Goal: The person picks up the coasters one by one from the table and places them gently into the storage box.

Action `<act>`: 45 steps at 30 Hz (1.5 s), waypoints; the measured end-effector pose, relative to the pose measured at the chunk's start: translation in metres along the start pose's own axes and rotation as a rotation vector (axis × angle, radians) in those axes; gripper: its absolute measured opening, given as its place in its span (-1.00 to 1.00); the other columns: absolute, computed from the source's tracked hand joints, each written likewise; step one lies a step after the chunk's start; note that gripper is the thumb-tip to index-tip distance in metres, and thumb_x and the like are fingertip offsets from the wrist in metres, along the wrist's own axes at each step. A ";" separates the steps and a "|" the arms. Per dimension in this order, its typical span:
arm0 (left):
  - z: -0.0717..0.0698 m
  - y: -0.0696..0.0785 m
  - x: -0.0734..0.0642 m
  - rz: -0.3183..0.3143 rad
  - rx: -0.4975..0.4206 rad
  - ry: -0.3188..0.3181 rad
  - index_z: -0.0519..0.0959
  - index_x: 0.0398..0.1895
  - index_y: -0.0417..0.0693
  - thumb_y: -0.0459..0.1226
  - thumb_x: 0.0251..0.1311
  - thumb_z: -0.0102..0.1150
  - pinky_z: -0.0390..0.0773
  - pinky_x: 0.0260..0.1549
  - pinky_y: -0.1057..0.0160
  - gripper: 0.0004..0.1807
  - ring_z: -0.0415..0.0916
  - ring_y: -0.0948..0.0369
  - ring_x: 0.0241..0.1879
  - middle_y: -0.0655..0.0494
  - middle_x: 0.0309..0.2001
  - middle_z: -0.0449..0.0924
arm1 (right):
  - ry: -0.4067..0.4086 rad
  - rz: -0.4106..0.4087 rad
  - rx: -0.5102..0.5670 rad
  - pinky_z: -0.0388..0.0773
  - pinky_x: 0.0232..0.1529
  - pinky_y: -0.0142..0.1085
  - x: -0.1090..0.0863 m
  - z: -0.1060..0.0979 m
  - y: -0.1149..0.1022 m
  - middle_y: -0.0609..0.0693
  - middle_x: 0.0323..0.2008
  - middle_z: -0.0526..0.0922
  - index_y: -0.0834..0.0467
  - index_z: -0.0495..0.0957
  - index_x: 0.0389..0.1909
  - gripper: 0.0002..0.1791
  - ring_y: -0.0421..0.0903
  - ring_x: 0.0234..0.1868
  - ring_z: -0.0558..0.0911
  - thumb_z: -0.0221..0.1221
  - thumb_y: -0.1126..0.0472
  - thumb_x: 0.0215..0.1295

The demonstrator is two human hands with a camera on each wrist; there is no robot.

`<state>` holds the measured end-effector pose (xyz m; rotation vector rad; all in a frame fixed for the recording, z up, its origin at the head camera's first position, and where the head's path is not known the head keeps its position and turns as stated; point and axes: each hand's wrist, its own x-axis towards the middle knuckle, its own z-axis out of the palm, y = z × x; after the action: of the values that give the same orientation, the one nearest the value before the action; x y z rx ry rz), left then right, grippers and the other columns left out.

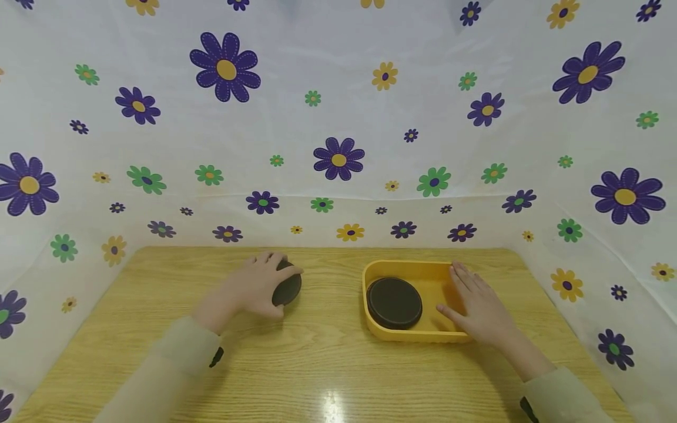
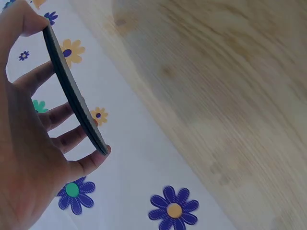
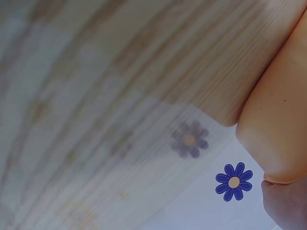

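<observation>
My left hand [image 1: 258, 288] grips a dark round coaster [image 1: 288, 285] by its edges and tilts it up above the table. In the left wrist view the coaster [image 2: 72, 91] appears almost edge-on, thumb at one end and fingertips along the other side. A yellow rectangular tray [image 1: 412, 336] sits to the right, with dark round coasters [image 1: 394, 302] lying flat in its left part. Across the tray's right side rests my right hand [image 1: 481, 308], fingers extended toward the far corner and thumb over the inside. The right wrist view catches the tray's outer wall [image 3: 278, 105].
Both hands work over a light wood-grain table [image 1: 317, 376]. White cloth [image 1: 338, 117] printed with purple, yellow and green flowers rises behind the table and along both sides. Bare tabletop lies between the left hand and the tray.
</observation>
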<state>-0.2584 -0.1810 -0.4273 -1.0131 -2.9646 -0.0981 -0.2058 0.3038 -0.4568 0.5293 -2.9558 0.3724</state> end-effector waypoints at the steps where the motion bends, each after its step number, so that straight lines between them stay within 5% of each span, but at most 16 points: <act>1: -0.001 0.003 0.003 0.006 -0.003 -0.004 0.47 0.48 0.20 0.03 -0.12 0.41 0.51 0.17 -0.29 -0.08 0.36 -0.20 0.33 -0.19 0.40 0.37 | -0.001 0.000 0.000 0.12 0.59 0.25 0.000 0.000 0.000 0.39 0.65 0.07 0.44 0.08 0.62 0.05 0.38 0.65 0.12 0.16 -0.26 0.48; 11: -0.001 0.036 0.036 0.058 -0.002 -0.048 0.40 0.54 0.28 0.08 -0.04 0.42 0.48 0.30 -0.24 -0.06 0.30 -0.17 0.41 -0.15 0.47 0.30 | -0.004 0.002 -0.002 0.10 0.60 0.24 -0.001 0.000 -0.001 0.39 0.65 0.08 0.45 0.09 0.62 0.05 0.38 0.65 0.13 0.16 -0.26 0.47; 23: -0.003 0.078 0.071 0.171 0.020 -0.020 0.33 0.58 0.35 0.11 0.06 0.33 0.45 0.35 -0.17 -0.09 0.27 -0.10 0.44 -0.09 0.51 0.27 | 0.012 -0.017 0.014 0.10 0.61 0.23 -0.002 0.002 0.001 0.41 0.64 0.09 0.48 0.10 0.60 0.03 0.38 0.64 0.14 0.17 -0.23 0.48; 45: -0.002 0.133 0.116 0.244 0.117 -0.026 0.32 0.58 0.41 0.22 0.14 0.24 0.43 0.37 -0.06 -0.13 0.31 0.00 0.42 0.00 0.50 0.29 | 0.006 -0.009 -0.005 0.11 0.60 0.24 0.001 0.001 0.001 0.40 0.65 0.09 0.46 0.10 0.61 0.03 0.37 0.65 0.13 0.17 -0.24 0.48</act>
<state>-0.2692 -0.0055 -0.4143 -1.3553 -2.8017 0.0895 -0.2070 0.3040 -0.4580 0.5404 -2.9466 0.3654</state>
